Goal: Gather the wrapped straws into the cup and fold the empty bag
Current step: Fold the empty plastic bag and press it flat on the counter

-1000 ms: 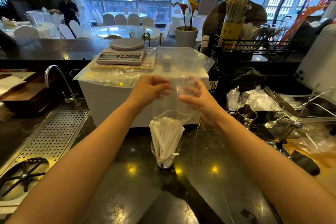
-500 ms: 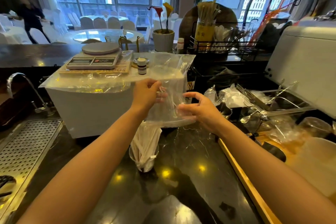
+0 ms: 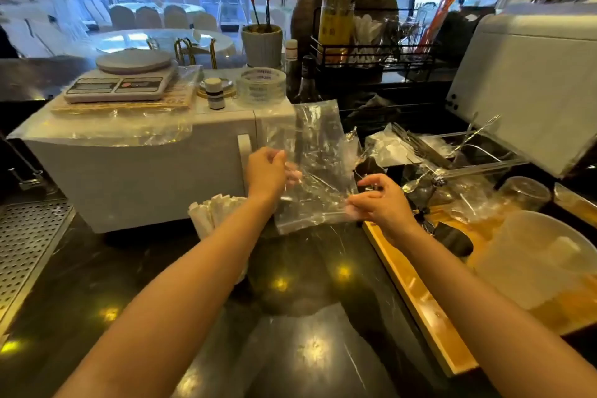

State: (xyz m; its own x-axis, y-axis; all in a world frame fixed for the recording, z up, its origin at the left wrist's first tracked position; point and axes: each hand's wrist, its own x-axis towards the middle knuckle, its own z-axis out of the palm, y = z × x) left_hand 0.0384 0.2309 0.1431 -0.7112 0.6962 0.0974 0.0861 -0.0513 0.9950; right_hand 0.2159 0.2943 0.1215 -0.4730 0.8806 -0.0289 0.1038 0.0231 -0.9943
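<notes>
The clear plastic bag (image 3: 310,158) hangs empty in the air above the dark counter, stretched between both hands. My left hand (image 3: 266,171) pinches its left edge, and my right hand (image 3: 378,200) grips its lower right corner. The white wrapped straws (image 3: 213,212) stand bunched together to the left of the bag, behind my left forearm. My forearm hides the cup that holds them.
A white appliance (image 3: 139,168) with a kitchen scale (image 3: 122,81) on top stands just behind the straws. A wooden tray (image 3: 416,297) with a plastic lid and bar tools lies at the right. A perforated metal drain grid (image 3: 26,242) sits at the left.
The bag has come up off the straws and moved right, now empty and held flat. The straws stay standing at the left. The view has shifted to the right.
</notes>
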